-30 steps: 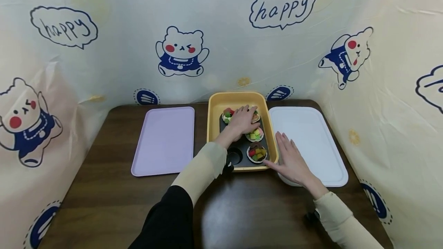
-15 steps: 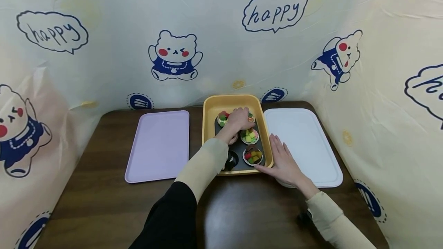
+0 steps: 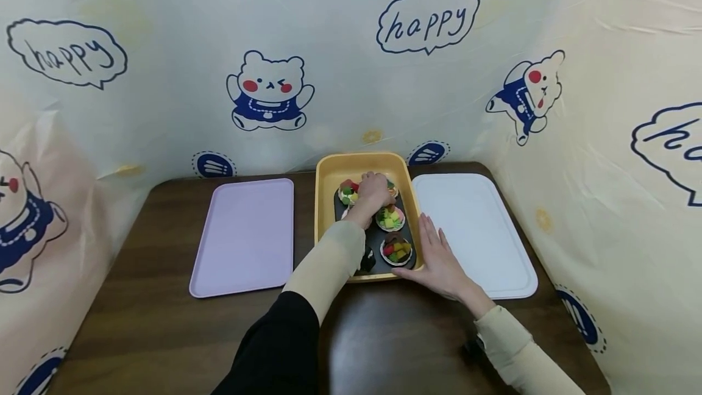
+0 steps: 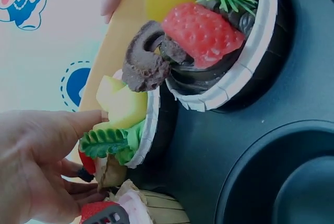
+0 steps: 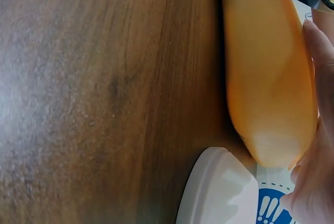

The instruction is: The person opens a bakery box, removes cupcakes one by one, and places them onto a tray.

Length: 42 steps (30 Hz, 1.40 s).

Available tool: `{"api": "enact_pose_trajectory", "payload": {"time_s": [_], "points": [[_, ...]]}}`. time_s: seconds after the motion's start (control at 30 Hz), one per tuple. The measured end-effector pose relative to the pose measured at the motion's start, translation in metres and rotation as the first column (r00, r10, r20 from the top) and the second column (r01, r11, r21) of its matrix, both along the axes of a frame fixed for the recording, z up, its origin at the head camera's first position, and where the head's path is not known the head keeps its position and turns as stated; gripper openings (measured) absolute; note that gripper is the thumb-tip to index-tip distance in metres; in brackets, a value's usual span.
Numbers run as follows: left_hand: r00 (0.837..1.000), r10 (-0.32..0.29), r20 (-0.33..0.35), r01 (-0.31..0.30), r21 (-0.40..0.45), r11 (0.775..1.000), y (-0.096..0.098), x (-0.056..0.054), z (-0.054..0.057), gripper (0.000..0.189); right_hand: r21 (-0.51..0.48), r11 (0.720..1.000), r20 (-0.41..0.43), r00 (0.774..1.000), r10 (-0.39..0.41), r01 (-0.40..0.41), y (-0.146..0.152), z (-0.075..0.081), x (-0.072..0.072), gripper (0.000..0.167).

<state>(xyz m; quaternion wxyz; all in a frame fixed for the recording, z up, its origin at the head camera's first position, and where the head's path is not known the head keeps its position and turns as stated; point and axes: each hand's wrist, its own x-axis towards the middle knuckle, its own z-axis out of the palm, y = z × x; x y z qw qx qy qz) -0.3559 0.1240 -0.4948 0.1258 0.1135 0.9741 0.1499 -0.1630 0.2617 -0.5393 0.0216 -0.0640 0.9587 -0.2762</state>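
Observation:
A yellow tray (image 3: 356,164) holds a dark muffin pan (image 3: 375,238) with several fruit-topped cupcakes. My left hand (image 3: 371,194) reaches over the pan, thumb and fingers curled about the far-right cupcake (image 3: 392,188), which they mostly hide. In the left wrist view, the thumb passes close behind a cupcake with yellow cubes and green leaves (image 4: 122,109). Nearer the camera sits a chocolate cupcake with a strawberry (image 4: 203,36); a pink one (image 4: 138,205) lies at the bottom edge. My right hand (image 3: 441,266) rests against the tray's near-right corner, fingers straight along its side, thumb at the front rim.
A lilac tray (image 3: 247,236) lies to the left on the brown wooden table (image 3: 181,334). Right of the yellow tray is a white tray (image 3: 482,230), partly overlapped by my right hand. A printed cloth (image 3: 340,90) hangs behind and around the table.
The fingers of my left hand have gone from stretched out to curled over the far-right cupcake. My right hand keeps its place at the tray corner. The head view has shifted slightly.

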Motion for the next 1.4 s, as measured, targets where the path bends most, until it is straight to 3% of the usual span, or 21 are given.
{"api": "enact_pose_trajectory", "payload": {"time_s": [0.2,0.4,0.57,0.7,0.8,0.97,1.03,1.13,1.23,1.3,1.4], "points": [[0.994,-0.037,-0.101,0.029,-0.074,0.997,-0.001,-0.002,-0.010,0.057,-0.020,1.000,0.014,1.000,0.010,-0.010,-0.003,0.000,0.001,0.138],[0.986,-0.045,-0.162,0.033,-0.075,0.997,0.001,-0.003,-0.015,0.063,-0.006,1.000,0.032,0.999,0.013,-0.013,-0.001,0.005,0.000,0.139],[0.995,0.010,-0.096,-0.002,0.083,0.997,0.001,-0.001,-0.013,0.066,-0.001,1.000,0.045,0.999,0.009,-0.009,-0.002,0.004,0.000,0.138],[0.998,0.022,-0.064,-0.007,0.227,0.974,-0.002,-0.001,-0.012,0.075,0.004,1.000,0.049,0.999,0.002,-0.002,-0.003,0.003,0.001,0.138],[0.999,0.012,-0.036,0.001,0.341,0.940,-0.007,-0.003,-0.011,0.083,0.013,1.000,0.043,0.999,-0.001,0.000,-0.003,0.003,0.001,0.138],[1.000,0.001,-0.027,0.012,0.482,0.876,-0.009,-0.022,-0.026,0.085,0.080,0.997,0.017,1.000,-0.019,0.018,-0.001,0.002,-0.001,0.137],[1.000,-0.006,-0.030,0.021,0.519,0.854,-0.012,-0.022,-0.026,0.080,0.118,0.993,0.009,1.000,-0.021,0.020,-0.001,0.001,-0.002,0.137],[0.999,-0.017,-0.035,0.034,0.586,0.810,-0.019,-0.015,-0.019,0.073,0.156,0.988,-0.002,1.000,-0.015,0.015,-0.001,0.000,-0.002,0.136],[0.999,-0.030,-0.019,0.035,0.663,0.748,-0.028,-0.004,-0.008,0.071,0.172,0.985,-0.007,1.000,-0.011,0.012,-0.002,0.000,-0.001,0.136],[1.000,-0.030,-0.001,0.022,0.704,0.710,-0.033,0.001,-0.002,0.071,0.173,0.985,-0.009,1.000,-0.009,0.011,-0.002,0.000,-0.001,0.136],[0.999,-0.012,0.038,-0.020,0.742,0.670,-0.039,0.004,0.002,0.072,0.170,0.985,-0.009,1.000,-0.011,0.012,-0.001,0.001,-0.001,0.135]]}}
